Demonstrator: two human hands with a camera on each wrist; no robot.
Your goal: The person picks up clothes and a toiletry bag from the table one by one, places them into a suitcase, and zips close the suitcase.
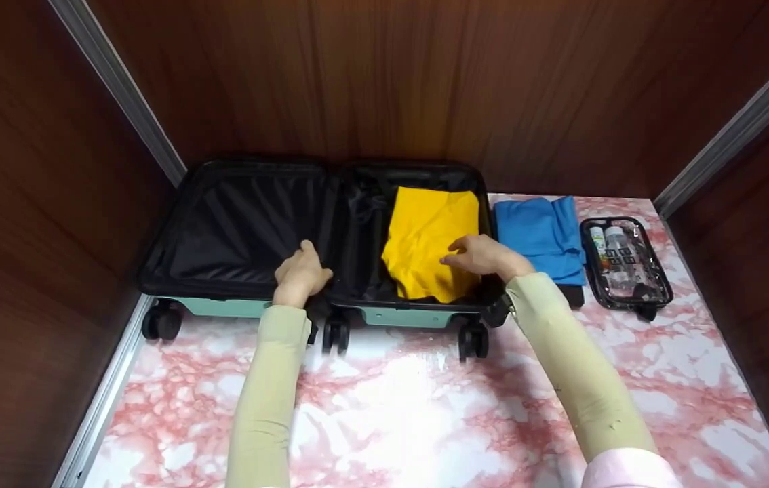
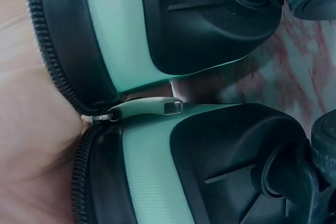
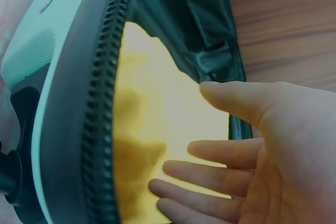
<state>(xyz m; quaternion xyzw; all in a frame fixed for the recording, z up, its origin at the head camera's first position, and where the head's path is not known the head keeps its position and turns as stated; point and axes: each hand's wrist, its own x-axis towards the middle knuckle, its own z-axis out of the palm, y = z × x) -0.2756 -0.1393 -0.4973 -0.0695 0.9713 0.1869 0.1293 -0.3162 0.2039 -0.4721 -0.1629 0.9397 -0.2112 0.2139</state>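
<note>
A mint-green suitcase (image 1: 222,308) with black lining lies spread open on the floor, both halves facing up. In its right half lies a folded yellow cloth (image 1: 425,224). My right hand (image 1: 484,256) is over the cloth's right side, with fingers spread and thumb apart, holding nothing. My left hand (image 1: 302,273) is over the front inner corner of the left half, fingers pointing forward. In the left wrist view only part of that hand (image 2: 31,140) shows, beside the zip teeth; its fingertips are hidden. A zip pull (image 2: 149,106) hangs at the hinge between the halves.
Right of the suitcase lies a folded blue cloth (image 1: 537,234) on top of a dark item (image 1: 572,295). Farther right is a clear pouch (image 1: 635,281) with black edges, holding small bottles. Wooden panels (image 1: 371,81) stand behind and at both sides.
</note>
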